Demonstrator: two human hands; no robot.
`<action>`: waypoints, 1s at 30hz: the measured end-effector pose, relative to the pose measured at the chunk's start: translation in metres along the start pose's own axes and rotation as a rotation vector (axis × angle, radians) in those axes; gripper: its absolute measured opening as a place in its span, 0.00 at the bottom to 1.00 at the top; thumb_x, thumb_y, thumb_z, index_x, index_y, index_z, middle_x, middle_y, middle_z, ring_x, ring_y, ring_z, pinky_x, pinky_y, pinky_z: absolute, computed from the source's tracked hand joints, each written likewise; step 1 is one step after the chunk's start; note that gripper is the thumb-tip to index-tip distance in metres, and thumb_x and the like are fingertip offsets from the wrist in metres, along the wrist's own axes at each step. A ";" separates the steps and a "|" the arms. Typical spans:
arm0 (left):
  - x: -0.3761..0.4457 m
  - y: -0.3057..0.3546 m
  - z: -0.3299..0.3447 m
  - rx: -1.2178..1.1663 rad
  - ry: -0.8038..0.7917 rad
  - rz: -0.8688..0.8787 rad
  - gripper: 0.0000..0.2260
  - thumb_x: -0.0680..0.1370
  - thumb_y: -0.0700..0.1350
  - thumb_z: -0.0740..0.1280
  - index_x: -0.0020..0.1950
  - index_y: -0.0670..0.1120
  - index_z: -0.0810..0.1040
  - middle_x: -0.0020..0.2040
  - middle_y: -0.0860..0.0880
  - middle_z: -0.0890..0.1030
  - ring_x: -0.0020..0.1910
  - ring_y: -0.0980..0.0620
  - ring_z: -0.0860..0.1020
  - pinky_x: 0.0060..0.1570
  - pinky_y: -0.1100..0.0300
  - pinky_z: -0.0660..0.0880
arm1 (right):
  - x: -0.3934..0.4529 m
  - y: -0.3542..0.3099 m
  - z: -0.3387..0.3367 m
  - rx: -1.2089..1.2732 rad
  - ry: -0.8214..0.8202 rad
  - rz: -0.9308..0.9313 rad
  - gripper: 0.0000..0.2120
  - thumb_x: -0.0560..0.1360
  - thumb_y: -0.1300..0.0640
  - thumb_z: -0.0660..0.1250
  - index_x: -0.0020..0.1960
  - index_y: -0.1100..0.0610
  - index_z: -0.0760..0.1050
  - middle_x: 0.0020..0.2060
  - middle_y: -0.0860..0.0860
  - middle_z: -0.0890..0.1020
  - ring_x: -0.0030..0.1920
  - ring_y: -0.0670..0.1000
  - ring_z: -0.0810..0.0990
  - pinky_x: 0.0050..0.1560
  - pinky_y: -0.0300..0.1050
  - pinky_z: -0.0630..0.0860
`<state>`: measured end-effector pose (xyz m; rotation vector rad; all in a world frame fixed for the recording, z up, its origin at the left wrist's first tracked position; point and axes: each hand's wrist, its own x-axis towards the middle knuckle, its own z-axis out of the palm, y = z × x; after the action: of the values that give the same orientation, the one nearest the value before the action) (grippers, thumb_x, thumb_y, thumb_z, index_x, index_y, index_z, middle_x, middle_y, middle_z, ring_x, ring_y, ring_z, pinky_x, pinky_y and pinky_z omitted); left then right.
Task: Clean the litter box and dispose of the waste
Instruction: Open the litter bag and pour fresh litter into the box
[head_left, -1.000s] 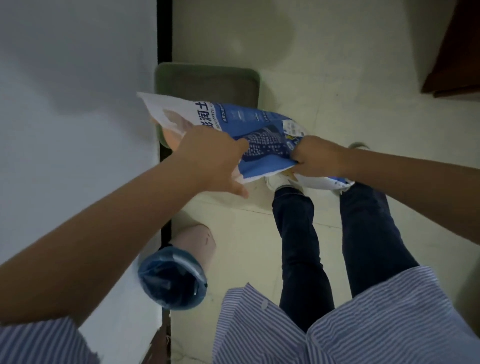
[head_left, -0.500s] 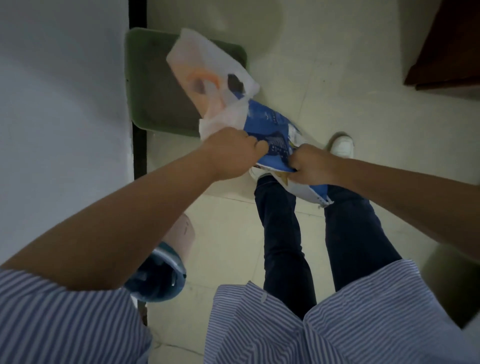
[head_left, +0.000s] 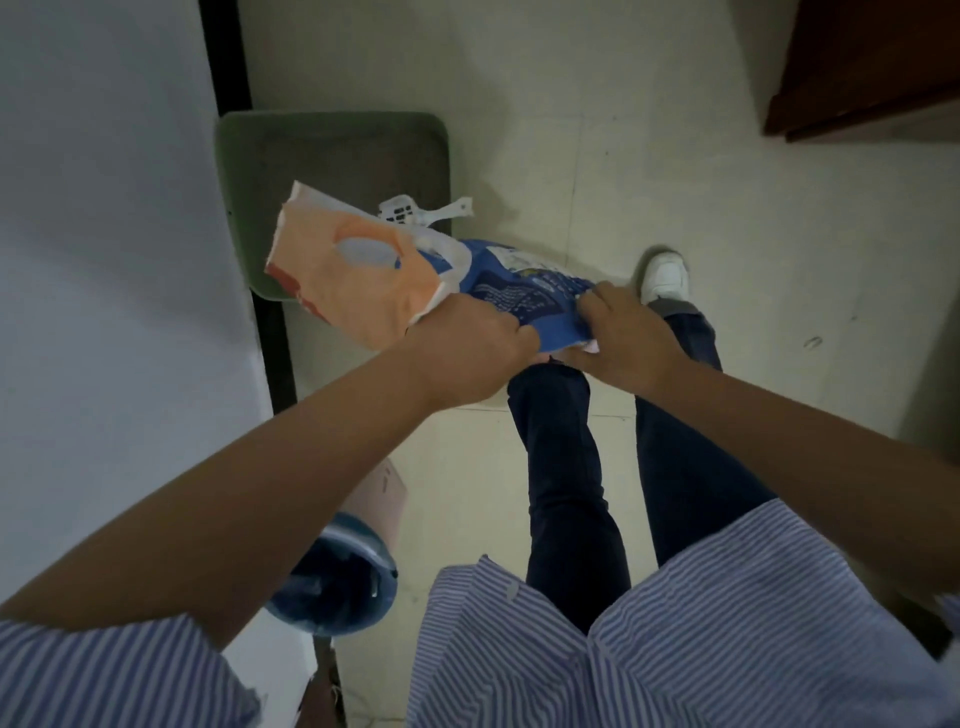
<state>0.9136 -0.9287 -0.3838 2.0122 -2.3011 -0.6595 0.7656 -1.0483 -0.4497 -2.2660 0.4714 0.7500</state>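
A green litter box with grey litter lies on the floor against the left wall. A white scoop rests on its near right edge. I hold a blue, white and orange litter bag above the box's near end. My left hand grips the bag at its middle, with the orange top end sticking out to the left. My right hand clutches the blue end of the bag.
A pink bin with a blue bag liner stands by the wall near my left side. My legs and a white shoe are below the bag. Dark wooden furniture fills the top right corner. A white wall runs along the left.
The bag has been turned and gathered; its orange top end now points left over the box. The scoop, hidden before, has come into view.
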 end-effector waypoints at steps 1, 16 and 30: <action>-0.002 0.000 -0.002 -0.011 0.001 -0.006 0.22 0.46 0.43 0.84 0.22 0.43 0.71 0.15 0.48 0.67 0.11 0.50 0.65 0.25 0.72 0.48 | 0.000 0.004 0.003 -0.045 -0.096 0.098 0.25 0.72 0.49 0.68 0.60 0.66 0.70 0.56 0.63 0.73 0.56 0.60 0.73 0.51 0.54 0.72; -0.054 -0.048 0.004 0.084 0.183 -0.259 0.13 0.68 0.45 0.64 0.24 0.43 0.73 0.18 0.48 0.71 0.14 0.51 0.69 0.17 0.71 0.61 | 0.053 -0.021 -0.042 -0.586 -0.587 -0.150 0.14 0.80 0.62 0.53 0.58 0.65 0.74 0.58 0.59 0.78 0.59 0.57 0.77 0.57 0.46 0.72; -0.059 -0.054 0.030 -0.085 -0.048 -0.580 0.18 0.42 0.39 0.82 0.22 0.44 0.75 0.18 0.48 0.72 0.14 0.51 0.70 0.18 0.72 0.62 | 0.047 -0.028 -0.070 -0.658 -0.533 -0.054 0.21 0.81 0.54 0.53 0.30 0.57 0.64 0.42 0.54 0.78 0.51 0.54 0.78 0.43 0.42 0.67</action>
<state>0.9667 -0.8679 -0.4127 2.6538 -1.6539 -0.8076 0.8424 -1.0840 -0.4242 -2.4849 -0.1171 1.5986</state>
